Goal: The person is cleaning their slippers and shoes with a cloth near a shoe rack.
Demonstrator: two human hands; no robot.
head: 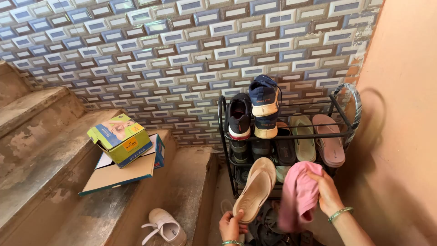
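Observation:
My left hand [231,225] grips the heel end of a beige sandal [256,188], held sole-up in front of a black metal shoe rack [340,114]. My right hand [324,190] holds a pink cloth [297,196] bunched right beside the sandal. Both wrists wear green bangles. On the rack's top level stand a dark sneaker [239,116], a blue sneaker [264,105], a pale green slipper [303,137] and a pink slipper [328,139]. Darker shoes fill the lower shelves.
Worn concrete stairs [45,136] rise at the left. On them sit a green-yellow shoe box [120,137] atop a blue box with an open lid [120,173]. A white shoe [165,226] lies on a lower step. A tiled wall stands behind, a peach wall at right.

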